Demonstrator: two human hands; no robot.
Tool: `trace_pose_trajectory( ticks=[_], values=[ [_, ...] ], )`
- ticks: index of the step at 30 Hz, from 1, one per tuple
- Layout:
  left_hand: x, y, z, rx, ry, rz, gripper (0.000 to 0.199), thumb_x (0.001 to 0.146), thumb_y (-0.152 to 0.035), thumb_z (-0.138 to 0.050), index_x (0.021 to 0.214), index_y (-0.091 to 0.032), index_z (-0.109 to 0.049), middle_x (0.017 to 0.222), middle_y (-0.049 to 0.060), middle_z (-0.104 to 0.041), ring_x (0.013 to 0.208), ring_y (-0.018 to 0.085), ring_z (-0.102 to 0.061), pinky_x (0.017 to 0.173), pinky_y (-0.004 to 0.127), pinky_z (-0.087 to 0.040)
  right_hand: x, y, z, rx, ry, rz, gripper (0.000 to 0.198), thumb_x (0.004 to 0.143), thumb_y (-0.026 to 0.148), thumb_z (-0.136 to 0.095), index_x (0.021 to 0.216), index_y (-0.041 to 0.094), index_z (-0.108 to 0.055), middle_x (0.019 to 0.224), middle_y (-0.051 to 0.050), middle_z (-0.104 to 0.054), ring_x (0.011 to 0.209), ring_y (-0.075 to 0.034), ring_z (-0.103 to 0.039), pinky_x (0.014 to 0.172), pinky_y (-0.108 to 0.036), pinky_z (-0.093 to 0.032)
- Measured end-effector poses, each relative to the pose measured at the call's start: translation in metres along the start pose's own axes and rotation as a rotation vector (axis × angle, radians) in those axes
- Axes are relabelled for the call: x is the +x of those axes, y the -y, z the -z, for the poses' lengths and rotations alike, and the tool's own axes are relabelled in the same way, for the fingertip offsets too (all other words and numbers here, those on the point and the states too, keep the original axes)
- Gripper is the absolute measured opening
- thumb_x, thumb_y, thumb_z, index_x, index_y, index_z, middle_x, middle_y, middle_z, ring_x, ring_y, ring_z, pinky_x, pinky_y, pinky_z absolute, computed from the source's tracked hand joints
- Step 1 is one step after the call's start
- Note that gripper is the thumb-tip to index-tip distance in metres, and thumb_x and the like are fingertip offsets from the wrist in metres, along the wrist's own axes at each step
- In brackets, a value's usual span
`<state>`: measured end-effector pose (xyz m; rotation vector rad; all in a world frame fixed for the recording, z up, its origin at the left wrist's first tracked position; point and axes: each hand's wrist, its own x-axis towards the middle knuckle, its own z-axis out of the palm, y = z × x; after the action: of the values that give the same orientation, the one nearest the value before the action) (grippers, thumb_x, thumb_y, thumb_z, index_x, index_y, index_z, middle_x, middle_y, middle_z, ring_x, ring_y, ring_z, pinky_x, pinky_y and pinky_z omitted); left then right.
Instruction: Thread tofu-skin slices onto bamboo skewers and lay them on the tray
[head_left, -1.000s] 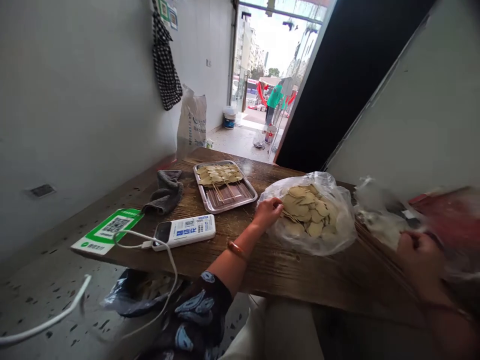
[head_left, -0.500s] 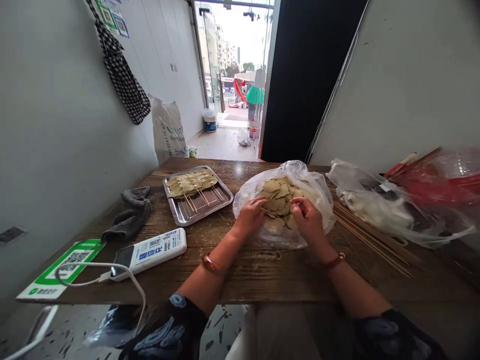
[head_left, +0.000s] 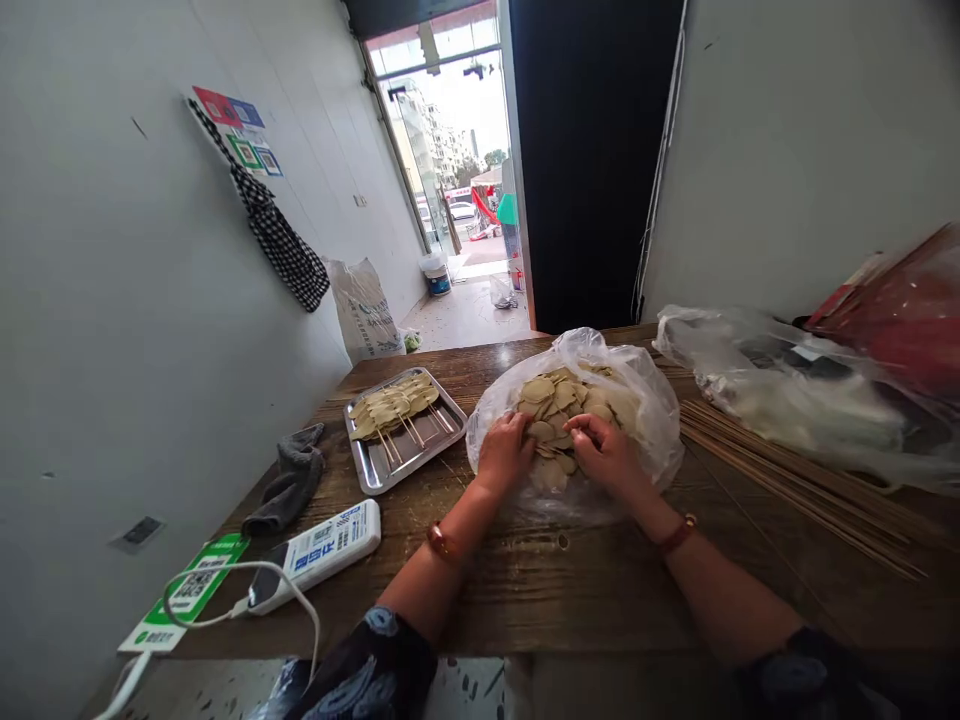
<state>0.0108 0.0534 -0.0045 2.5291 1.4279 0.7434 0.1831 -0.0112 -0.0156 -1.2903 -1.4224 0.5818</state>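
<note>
A clear plastic bag point(head_left: 660, 420) lies open on the table, holding a heap of thin, pale yellow-green slices that look like potato slices point(head_left: 559, 395). At the heap's left side, my left hand point(head_left: 507, 452) has its fingers curled together on some slices near the bag's front. My right hand point(head_left: 606, 458) is over the right part of the heap, thumb and fingertips pinched; what lies between them is too small to make out. Left of the bag, a metal tray point(head_left: 379, 478) bears several skewers threaded with slices point(head_left: 394, 405), their bare stick ends pointing toward me.
Bare wooden skewers point(head_left: 787, 480) lie in a bundle at right, beside another plastic bag point(head_left: 795, 390). A grey cloth point(head_left: 289, 485), a white payment device point(head_left: 330, 548) with a cable, and a green QR card point(head_left: 191, 590) are at left. The table's front edge runs below my forearms.
The view has shifted, so the wall and doorway things sit lower and further right or left. My right hand has moved inward, closer to my left hand over the slices.
</note>
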Motion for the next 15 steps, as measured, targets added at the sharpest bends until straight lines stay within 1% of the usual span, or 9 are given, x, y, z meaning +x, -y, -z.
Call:
trace_pose_trajectory(
  ticks=[2,4,6,7,9,10,11,13,15],
  values=[
    [0.005,-0.003,0.003,0.052,0.029,0.045,0.024,0.076,-0.018,-0.055,0.098,-0.018,-0.064,0.095,0.008,-0.064,0.088,0.022,-0.059,0.080,0.035,-0.047,0.002,0.001,0.002,0.003,-0.021,-0.012,0.022,0.084,0.030,-0.047,0.089,0.017,-0.064,0.061,0.003,-0.056,0.051,-0.012,-0.046,0.047,-0.023,-0.033],
    [0.009,-0.006,0.006,0.066,0.029,0.076,0.015,0.075,-0.018,-0.056,0.087,-0.020,-0.066,0.090,0.006,-0.064,0.083,0.021,-0.059,0.076,0.034,-0.046,0.003,0.001,0.002,0.013,-0.034,-0.013,0.021,0.083,0.029,-0.047,0.089,0.018,-0.064,0.064,0.002,-0.059,0.052,-0.012,-0.047,0.048,-0.023,-0.034],
    [0.010,-0.008,0.010,0.020,-0.019,0.068,0.007,0.072,-0.018,-0.059,0.075,-0.020,-0.065,0.089,0.005,-0.064,0.087,0.021,-0.058,0.082,0.034,-0.045,0.004,0.002,0.002,0.027,-0.030,-0.001,0.021,0.083,0.029,-0.047,0.088,0.018,-0.064,0.066,0.002,-0.061,0.053,-0.012,-0.048,0.049,-0.023,-0.035],
    [0.010,-0.008,0.014,-0.044,-0.054,0.060,0.004,0.071,-0.017,-0.062,0.070,-0.020,-0.065,0.090,0.005,-0.065,0.091,0.021,-0.058,0.086,0.035,-0.044,0.004,0.003,0.002,0.033,-0.022,0.007,0.021,0.083,0.029,-0.047,0.088,0.018,-0.064,0.066,0.002,-0.061,0.053,-0.012,-0.049,0.050,-0.023,-0.036],
    [0.006,-0.009,0.022,-0.286,-0.089,0.078,0.003,0.069,-0.020,-0.066,0.068,-0.019,-0.063,0.096,0.005,-0.067,0.095,0.021,-0.058,0.089,0.035,-0.043,0.003,0.005,0.002,0.042,-0.007,0.017,0.021,0.082,0.029,-0.048,0.088,0.017,-0.065,0.067,0.002,-0.061,0.054,-0.012,-0.049,0.051,-0.023,-0.036],
    [0.003,-0.009,0.026,-0.455,-0.077,0.112,0.007,0.069,-0.023,-0.068,0.069,-0.018,-0.063,0.097,0.005,-0.068,0.093,0.020,-0.059,0.086,0.033,-0.045,0.002,0.007,0.002,0.047,-0.001,0.015,0.021,0.082,0.028,-0.048,0.088,0.017,-0.065,0.066,0.002,-0.060,0.053,-0.012,-0.049,0.051,-0.023,-0.035],
    [0.000,-0.009,0.030,-0.635,-0.050,0.162,0.012,0.070,-0.027,-0.069,0.072,-0.017,-0.063,0.095,0.005,-0.068,0.088,0.018,-0.060,0.080,0.032,-0.047,0.001,0.009,0.002,0.055,0.004,0.013,0.021,0.082,0.027,-0.048,0.088,0.017,-0.065,0.065,0.002,-0.059,0.053,-0.012,-0.048,0.050,-0.022,-0.035],
    [-0.007,-0.007,0.034,-0.949,0.003,0.273,0.024,0.069,-0.035,-0.071,0.078,-0.016,-0.062,0.084,0.003,-0.067,0.073,0.015,-0.061,0.066,0.027,-0.047,-0.001,0.014,0.002,0.070,0.014,0.011,0.021,0.082,0.025,-0.048,0.088,0.017,-0.065,0.063,0.002,-0.058,0.052,-0.011,-0.047,0.049,-0.022,-0.033],
    [-0.012,-0.004,0.035,-1.130,0.000,0.360,0.031,0.065,-0.038,-0.075,0.081,-0.015,-0.060,0.073,0.000,-0.064,0.061,0.012,-0.059,0.055,0.022,-0.042,-0.004,0.018,0.001,0.075,0.036,0.012,0.021,0.081,0.024,-0.048,0.088,0.017,-0.066,0.062,0.002,-0.058,0.051,-0.011,-0.046,0.048,-0.021,-0.033]
  ],
)
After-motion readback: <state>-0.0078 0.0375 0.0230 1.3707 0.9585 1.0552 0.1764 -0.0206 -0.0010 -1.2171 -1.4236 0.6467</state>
